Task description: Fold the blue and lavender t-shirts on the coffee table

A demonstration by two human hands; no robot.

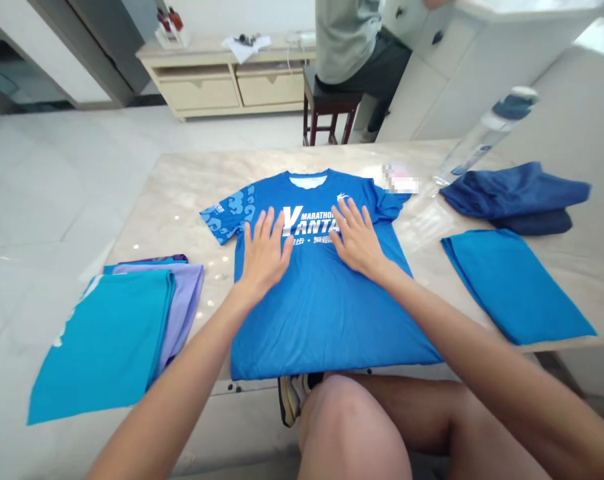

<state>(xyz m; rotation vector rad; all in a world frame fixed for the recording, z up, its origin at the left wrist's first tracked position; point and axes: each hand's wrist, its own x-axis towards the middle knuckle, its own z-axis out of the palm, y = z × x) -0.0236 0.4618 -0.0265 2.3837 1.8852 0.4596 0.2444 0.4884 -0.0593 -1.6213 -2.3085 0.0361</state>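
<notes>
A bright blue marathon T-shirt [322, 313] lies spread face up on the pale marble table [182, 193], its hem hanging over the near edge. My left hand [265, 253] rests flat on the shirt's chest, fingers stretched out and apart. My right hand [357, 239] lies flat beside it on the white lettering, fingers also spread. Neither hand holds anything. The shirt's left sleeve shows a cloud pattern; the right sleeve is partly tucked.
A stack of folded teal and lilac shirts [122, 327] sits at the table's left. A folded blue shirt [517, 283] and dark navy garments [517, 193] lie at the right, with a water bottle [487, 130] behind. Another person sits on a stool [329, 110] beyond the table.
</notes>
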